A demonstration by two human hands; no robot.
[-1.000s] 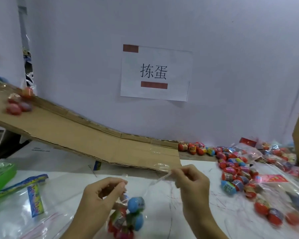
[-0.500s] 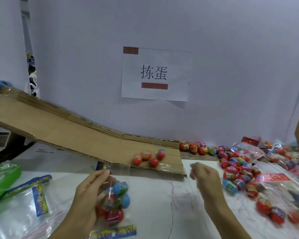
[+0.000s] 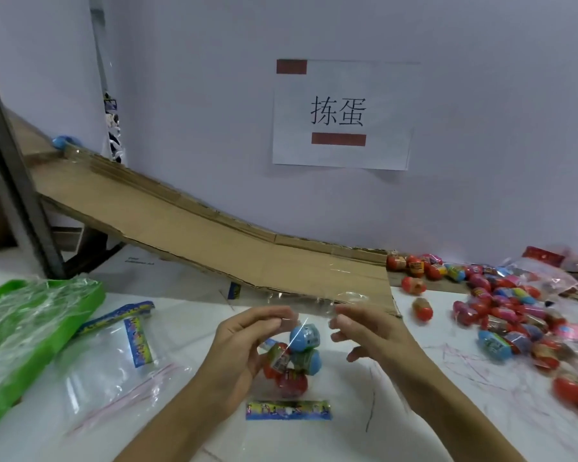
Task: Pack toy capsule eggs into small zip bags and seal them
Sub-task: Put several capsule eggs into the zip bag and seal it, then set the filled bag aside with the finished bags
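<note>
Since half a second back, the right hand [image 3: 364, 331] has returned to the zip bag [image 3: 301, 355], pinching its clear top edge opposite the left hand [image 3: 247, 341], fingers of both curled narrow on the plastic. Four capsule eggs [image 3: 297, 358] hang inside, above the table. Sealing looks to be in hand: next, press the strip along its length. Loose eggs [image 3: 501, 315] lie right of the cardboard ramp [image 3: 214, 241]; empty bags [image 3: 114, 371] left
</note>
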